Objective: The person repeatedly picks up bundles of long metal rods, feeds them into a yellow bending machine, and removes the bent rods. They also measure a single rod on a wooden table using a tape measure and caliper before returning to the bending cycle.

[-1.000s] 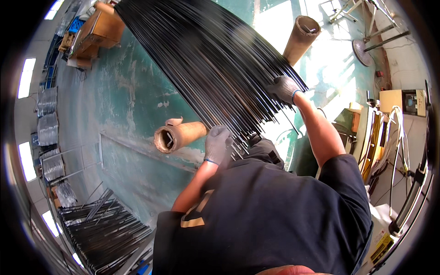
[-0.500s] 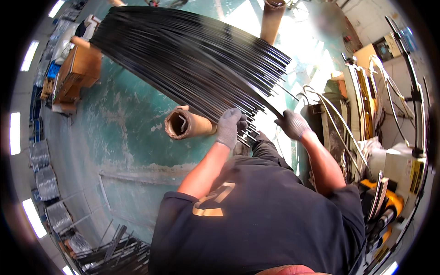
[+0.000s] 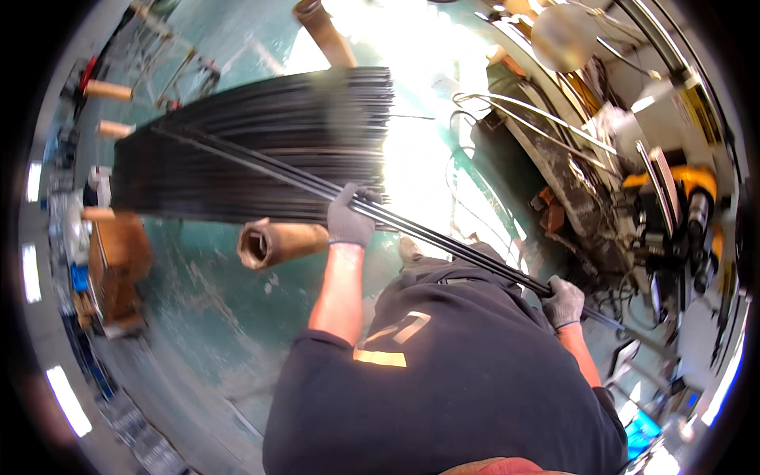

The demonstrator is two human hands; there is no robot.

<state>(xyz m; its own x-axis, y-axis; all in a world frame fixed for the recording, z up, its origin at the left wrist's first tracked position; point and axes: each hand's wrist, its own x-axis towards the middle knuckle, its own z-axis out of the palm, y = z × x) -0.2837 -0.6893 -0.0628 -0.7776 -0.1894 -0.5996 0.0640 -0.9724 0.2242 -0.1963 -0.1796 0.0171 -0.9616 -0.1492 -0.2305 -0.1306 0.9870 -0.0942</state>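
Note:
Two grey-gloved hands hold a few long, thin black rods (image 3: 451,244) that run slantwise from over the stack to my right side. My left hand (image 3: 351,215) is closed round them at the near right corner of the stack. Farther along, in front of my right hip, my right hand (image 3: 564,302) grips the same rods, and they stick out beyond it. A wide stack of similar black rods (image 3: 261,111) lies side by side ahead of me, blurred in places. The far left ends of the held rods blend into the stack.
A brown cardboard tube (image 3: 299,242) stands at the stack's near edge, another tube (image 3: 324,32) at its far edge. At left is a cardboard box (image 3: 123,261). Cables (image 3: 546,127) loop over machinery on the right, near a yellow-and-black machine (image 3: 697,190).
My right hand has moved right and nearer my body with the rods. My left hand has left the stack's end and closed on the held rods. The view has turned right.

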